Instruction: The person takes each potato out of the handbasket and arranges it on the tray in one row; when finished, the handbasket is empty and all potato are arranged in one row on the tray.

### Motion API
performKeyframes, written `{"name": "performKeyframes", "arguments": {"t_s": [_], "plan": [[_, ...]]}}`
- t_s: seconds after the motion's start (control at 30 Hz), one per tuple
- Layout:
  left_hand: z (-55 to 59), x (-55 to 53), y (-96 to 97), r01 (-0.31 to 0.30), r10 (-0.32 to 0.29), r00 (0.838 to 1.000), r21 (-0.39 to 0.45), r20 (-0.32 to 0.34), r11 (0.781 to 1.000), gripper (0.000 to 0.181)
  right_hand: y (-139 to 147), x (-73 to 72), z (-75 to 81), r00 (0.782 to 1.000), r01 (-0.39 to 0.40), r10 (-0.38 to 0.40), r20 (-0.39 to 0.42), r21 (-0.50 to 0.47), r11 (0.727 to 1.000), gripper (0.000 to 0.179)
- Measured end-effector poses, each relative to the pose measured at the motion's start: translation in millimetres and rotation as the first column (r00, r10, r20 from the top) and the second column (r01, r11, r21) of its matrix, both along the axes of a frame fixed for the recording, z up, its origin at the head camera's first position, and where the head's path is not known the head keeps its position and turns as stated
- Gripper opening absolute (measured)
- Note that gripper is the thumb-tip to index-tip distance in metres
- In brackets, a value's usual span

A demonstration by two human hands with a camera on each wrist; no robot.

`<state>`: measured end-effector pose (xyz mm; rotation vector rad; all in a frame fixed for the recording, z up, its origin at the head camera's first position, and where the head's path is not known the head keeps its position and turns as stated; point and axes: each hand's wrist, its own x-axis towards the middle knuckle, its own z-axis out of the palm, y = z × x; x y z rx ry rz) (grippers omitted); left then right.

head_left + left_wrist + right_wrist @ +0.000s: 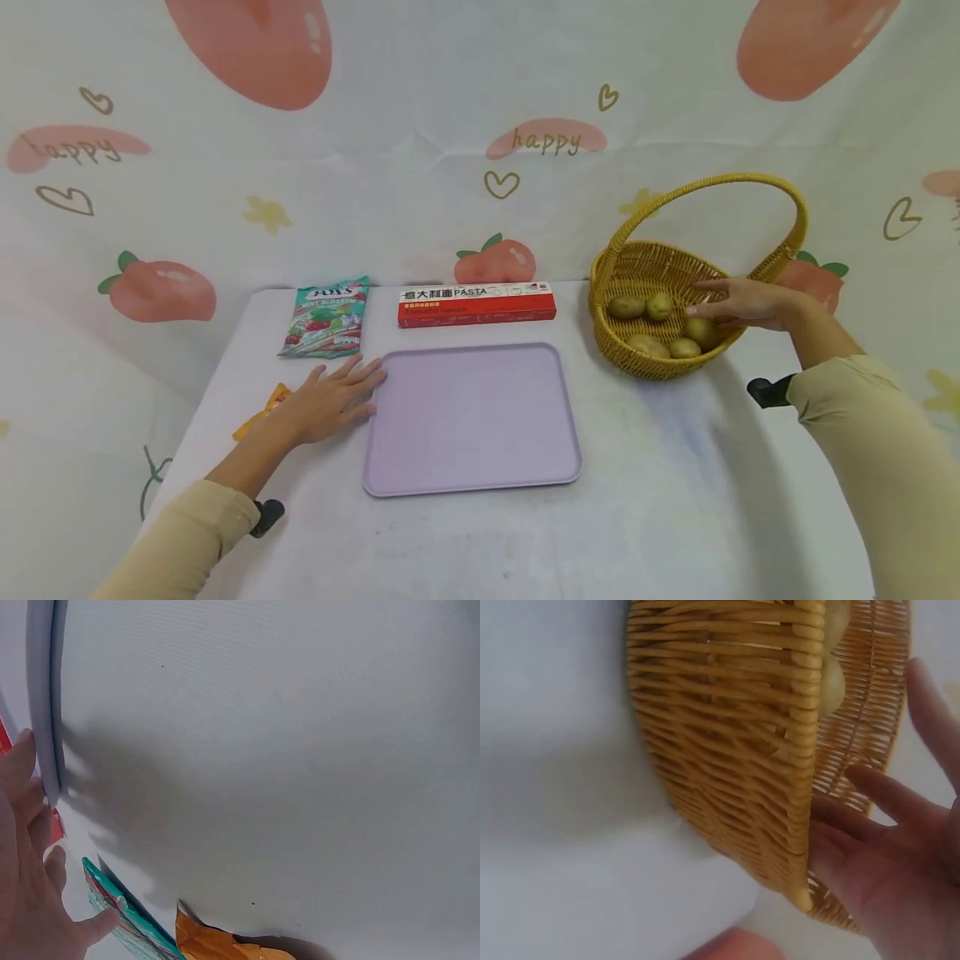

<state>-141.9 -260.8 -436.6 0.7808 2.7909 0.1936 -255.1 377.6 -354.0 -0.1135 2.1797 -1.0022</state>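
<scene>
My left hand lies spread with its fingertips right at the left rim of a pale purple tray. In the left wrist view, the fingers overlap the tray's edge. A yellow wicker basket with a tall handle holds several brownish-green, potato-like round pieces. Over the basket's right side reaches my right hand, palm turned inward. The right wrist view shows its fingers loosely extended past the woven rim, some tips hidden behind the wall; nothing is seen in their grip.
A green snack bag lies at the back left of the white table. Behind the tray is a red and white pasta box. An orange packet sits partly behind the left forearm. A fruit-patterned cloth hangs behind everything.
</scene>
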Motion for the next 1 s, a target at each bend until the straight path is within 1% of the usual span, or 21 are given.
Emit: {"name": "performKeyframes", "arguments": {"t_s": [0.1,0.2,0.43,0.57,0.73,0.83,1.0], "plan": [[-0.8,0.1,-0.1,0.000,0.000,1.000,0.007,-0.001,1.000,0.063,-0.7,-2.4,0.4,1.000,0.004,-0.004,0.018,0.005,1.000,0.089],[-0.6,0.7,-0.1,-0.006,0.006,1.000,0.014,0.001,1.000,0.062,-2.7,-3.8,0.3,1.000,-0.001,0.000,0.016,0.017,1.000,0.086],[2.8,2.4,1.6,0.001,-0.001,1.000,0.011,0.006,1.000,0.062,-3.0,-6.7,-7.2,1.000,0.001,-0.001,0.002,0.033,0.999,0.075],[3.8,2.8,1.7,0.001,-0.001,1.000,0.009,0.005,1.000,0.061,-2.3,-8.3,-11.2,1.000,-0.031,0.030,0.006,0.048,0.998,0.070],[3.4,2.6,1.7,0.002,-0.002,1.000,0.005,0.005,1.000,0.062,-4.2,-9.7,-13.5,0.997,-0.075,0.075,0.011,0.092,0.993,0.072],[2.7,2.4,1.4,0.003,-0.003,1.000,-0.001,0.002,1.000,0.063,-5.6,-9.8,-15.3,0.996,-0.083,0.084,-0.003,0.096,0.992,0.071],[1.9,1.3,1.4,0.007,-0.007,1.000,-0.006,-0.001,1.000,0.062,-5.7,-9.8,-17.0,0.996,-0.078,0.083,-0.036,0.127,0.989,0.065]]}}
